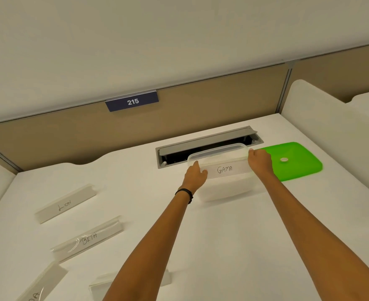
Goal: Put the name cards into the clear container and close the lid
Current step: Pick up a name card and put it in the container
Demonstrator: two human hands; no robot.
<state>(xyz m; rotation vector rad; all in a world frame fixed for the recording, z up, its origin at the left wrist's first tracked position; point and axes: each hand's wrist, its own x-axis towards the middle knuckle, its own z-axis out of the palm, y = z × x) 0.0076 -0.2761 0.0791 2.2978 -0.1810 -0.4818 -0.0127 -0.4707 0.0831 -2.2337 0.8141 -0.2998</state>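
A clear plastic container stands open on the white desk. Across its top lies a name card marked GAMA. My left hand grips the card's left end and my right hand grips its right end. The green lid lies flat on the desk just right of the container, behind my right hand. More name cards lie at the left: LION, BETA, one cut off at the bottom left corner, and one partly hidden under my left forearm.
A grey cable hatch is open in the desk right behind the container. A tan partition with a blue 215 sign closes the far side. White side panels bound the desk on the right and left.
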